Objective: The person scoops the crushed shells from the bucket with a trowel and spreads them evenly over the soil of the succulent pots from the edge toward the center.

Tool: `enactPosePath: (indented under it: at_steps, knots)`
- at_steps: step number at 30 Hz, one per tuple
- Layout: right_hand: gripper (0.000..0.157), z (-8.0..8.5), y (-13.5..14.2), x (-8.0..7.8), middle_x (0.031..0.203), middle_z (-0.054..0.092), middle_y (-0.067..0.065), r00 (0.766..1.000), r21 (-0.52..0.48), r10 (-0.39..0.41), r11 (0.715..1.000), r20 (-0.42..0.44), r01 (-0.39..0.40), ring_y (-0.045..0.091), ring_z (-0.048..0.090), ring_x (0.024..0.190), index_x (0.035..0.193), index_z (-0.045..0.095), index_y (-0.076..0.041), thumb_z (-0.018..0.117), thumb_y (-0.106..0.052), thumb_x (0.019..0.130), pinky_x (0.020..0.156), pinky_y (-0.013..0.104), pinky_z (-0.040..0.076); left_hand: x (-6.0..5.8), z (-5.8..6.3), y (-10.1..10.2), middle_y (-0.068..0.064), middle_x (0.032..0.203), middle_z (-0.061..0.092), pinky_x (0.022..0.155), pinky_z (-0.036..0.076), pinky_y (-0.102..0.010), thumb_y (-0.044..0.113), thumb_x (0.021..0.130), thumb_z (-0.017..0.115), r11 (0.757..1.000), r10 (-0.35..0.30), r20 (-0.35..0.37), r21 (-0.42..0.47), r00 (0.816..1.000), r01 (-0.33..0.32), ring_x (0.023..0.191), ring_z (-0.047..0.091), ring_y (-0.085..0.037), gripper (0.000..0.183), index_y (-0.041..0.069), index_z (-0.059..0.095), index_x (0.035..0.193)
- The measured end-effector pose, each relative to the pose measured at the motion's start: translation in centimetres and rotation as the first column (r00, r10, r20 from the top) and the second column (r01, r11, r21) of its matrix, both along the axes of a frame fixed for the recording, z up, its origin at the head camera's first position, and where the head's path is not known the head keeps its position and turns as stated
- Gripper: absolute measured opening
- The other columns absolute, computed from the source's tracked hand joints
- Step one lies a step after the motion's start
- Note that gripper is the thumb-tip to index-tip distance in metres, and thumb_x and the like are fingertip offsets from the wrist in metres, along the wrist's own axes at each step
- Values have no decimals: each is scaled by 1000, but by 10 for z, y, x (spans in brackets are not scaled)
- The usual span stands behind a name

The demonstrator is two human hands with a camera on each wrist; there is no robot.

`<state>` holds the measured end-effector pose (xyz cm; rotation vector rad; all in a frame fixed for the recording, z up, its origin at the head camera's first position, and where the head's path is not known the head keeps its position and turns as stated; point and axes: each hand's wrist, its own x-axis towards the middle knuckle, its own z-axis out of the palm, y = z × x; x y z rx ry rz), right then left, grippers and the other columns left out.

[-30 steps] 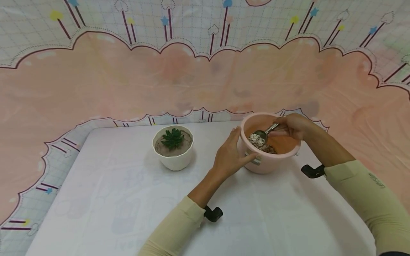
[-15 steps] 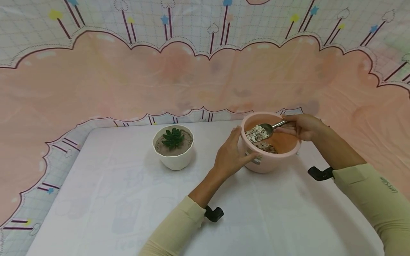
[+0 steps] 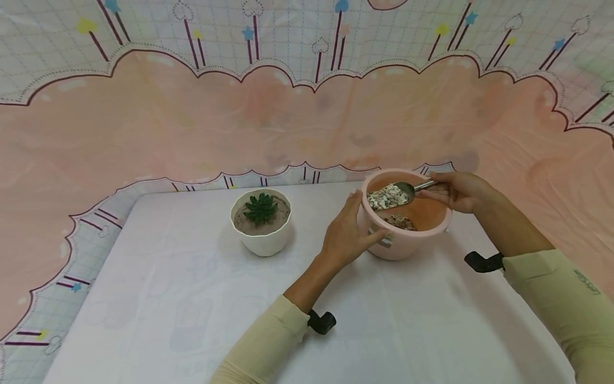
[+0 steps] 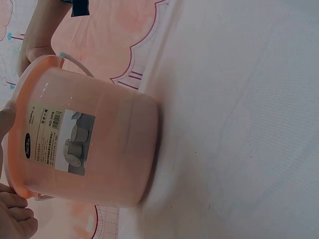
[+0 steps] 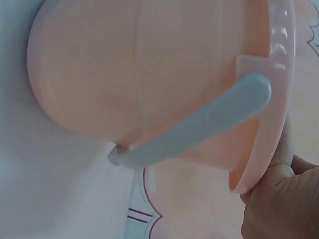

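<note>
A pink plastic bucket (image 3: 408,245) stands on the white-covered table at the right. My left hand (image 3: 342,234) grips its left rim and side, with the thumb (image 4: 7,118) near the rim in the left wrist view. My right hand (image 3: 460,192) holds a metal scoop (image 3: 425,185) by the handle, over the bucket's right rim. Heaped in the scoop, just inside the bucket's mouth, are pale mixed pebbles or chips (image 3: 387,197). More of them (image 3: 402,222) lie at the bucket's bottom. The right wrist view shows the bucket's grey handle (image 5: 199,124) hanging down outside; the scoop is hidden there.
Left of the bucket stands a white fluted pot (image 3: 265,244) holding a small green succulent (image 3: 260,208) in greyish-brown filling. Behind the table (image 3: 182,277) hangs a peach cloth (image 3: 268,128) printed with candles. Each wrist carries a black camera mount (image 3: 322,322).
My right hand has lifted the loaded scoop from lower in the bucket and drawn slightly to the right, levelling it near the rim. The left hand and the bucket have stayed in place.
</note>
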<state>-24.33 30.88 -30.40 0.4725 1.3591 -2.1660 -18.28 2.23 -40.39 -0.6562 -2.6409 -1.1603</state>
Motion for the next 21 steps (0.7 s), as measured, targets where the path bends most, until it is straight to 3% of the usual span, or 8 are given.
enactPosePath:
  at_steps: [14, 21]
  knots:
    - [32, -9, 22, 6, 98, 72, 34, 993, -193, -107, 975, 43, 114, 43, 76, 90, 99, 69, 7, 47, -11, 112, 88, 35, 60, -1, -2, 1, -13, 168, 35, 114, 44, -47, 51, 86, 86, 1000, 7, -14, 7, 1000, -6, 153, 35, -28, 109, 2, 29, 165]
    - [36, -13, 30, 8, 100, 71, 37, 993, -293, -109, 949, 52, 119, 44, 76, 91, 101, 70, 10, 46, -14, 112, 89, 33, 59, -1, -3, 3, -13, 168, 34, 115, 43, -48, 50, 86, 87, 1000, 10, -3, 25, 1000, -10, 153, 34, -28, 109, 2, 29, 165]
